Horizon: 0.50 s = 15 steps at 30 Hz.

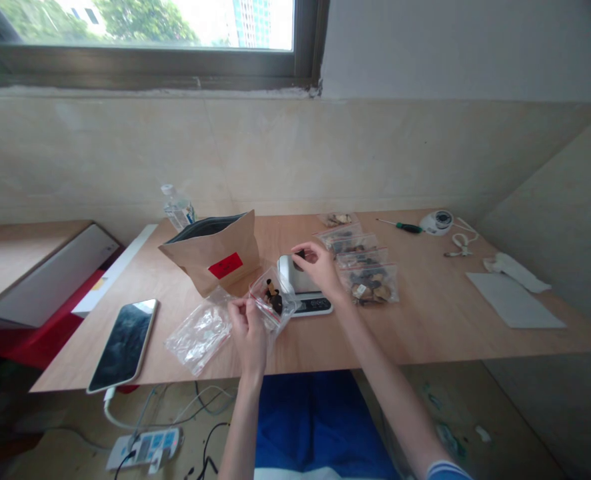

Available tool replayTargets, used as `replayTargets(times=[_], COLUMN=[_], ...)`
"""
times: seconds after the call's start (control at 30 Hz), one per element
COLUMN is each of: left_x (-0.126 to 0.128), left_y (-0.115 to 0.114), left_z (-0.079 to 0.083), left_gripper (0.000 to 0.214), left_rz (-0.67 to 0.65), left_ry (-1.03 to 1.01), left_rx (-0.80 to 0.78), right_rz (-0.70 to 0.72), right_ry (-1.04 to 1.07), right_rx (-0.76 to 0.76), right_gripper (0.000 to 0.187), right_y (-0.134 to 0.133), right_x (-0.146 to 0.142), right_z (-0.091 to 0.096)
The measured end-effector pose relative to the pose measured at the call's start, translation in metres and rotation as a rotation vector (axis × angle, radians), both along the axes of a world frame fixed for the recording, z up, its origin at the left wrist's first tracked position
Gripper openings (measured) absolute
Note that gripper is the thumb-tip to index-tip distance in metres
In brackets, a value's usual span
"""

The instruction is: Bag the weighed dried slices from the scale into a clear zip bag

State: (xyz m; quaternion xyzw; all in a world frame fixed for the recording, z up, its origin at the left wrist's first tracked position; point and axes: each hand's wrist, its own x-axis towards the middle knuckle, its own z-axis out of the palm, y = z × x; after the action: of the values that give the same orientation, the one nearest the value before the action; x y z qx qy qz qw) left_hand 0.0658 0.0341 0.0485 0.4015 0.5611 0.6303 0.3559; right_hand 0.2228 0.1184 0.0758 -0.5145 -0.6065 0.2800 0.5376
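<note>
In front of me on the wooden table, my left hand [248, 328] pinches the edge of a small clear zip bag [274, 301] holding several dark brown dried pieces. My right hand [318, 265] is closed at the fingertips on a small dark dried piece [299, 256], held over the digital scale [303, 285]. The scale's plate is partly covered by that hand and the bag. Left of my left hand lies a flat clear plastic bag [195, 337]. A kraft paper pouch [215, 253] with a red label stands open behind it.
Filled zip bags [370, 285] lie right of the scale. Farther right are a screwdriver [408, 227], a white dome camera [436, 223] with its cable, and a white sheet [515, 300]. At left are a phone [124, 343] on a charging cable and a water bottle [178, 208].
</note>
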Motion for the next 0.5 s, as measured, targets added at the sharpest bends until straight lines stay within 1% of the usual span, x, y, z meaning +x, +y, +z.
replayTargets(times=[0.07,0.13,0.2,0.27,0.37,0.43,0.5], left_x=[0.001,0.002,0.001,0.000,-0.005,-0.007,-0.009], left_y=[0.001,0.001,0.002,0.002,0.003,0.002,0.001], left_z=[0.003,0.006,0.008,0.009,0.010,0.014,0.019], left_gripper=[0.026,0.025,0.025,0.023,0.023,0.023,0.022], left_rz=[-0.008,-0.001,-0.004,-0.043,-0.147,-0.207,-0.284], left_ry=[0.019,0.051,0.027,-0.104,-0.327,-0.404,-0.460], left_rx=[-0.017,-0.007,0.018,0.031,0.000,-0.041,-0.078], right_rz=[0.070,0.158,0.194,0.165,0.121,0.161,0.243], right_ry=[0.096,0.010,-0.124,-0.185,-0.151,-0.109,-0.058], right_rx=[0.003,0.036,0.094,0.136,0.140,0.093,0.015], right_gripper=[0.016,0.016,0.017,0.021,0.025,0.027,0.031], right_y=[-0.017,-0.035,-0.049,-0.058,-0.062,-0.063,-0.066], right_x=[-0.012,-0.022,-0.028,-0.027,-0.016,-0.007,0.001], right_z=[0.022,0.039,0.049,0.050,0.039,0.030,0.023])
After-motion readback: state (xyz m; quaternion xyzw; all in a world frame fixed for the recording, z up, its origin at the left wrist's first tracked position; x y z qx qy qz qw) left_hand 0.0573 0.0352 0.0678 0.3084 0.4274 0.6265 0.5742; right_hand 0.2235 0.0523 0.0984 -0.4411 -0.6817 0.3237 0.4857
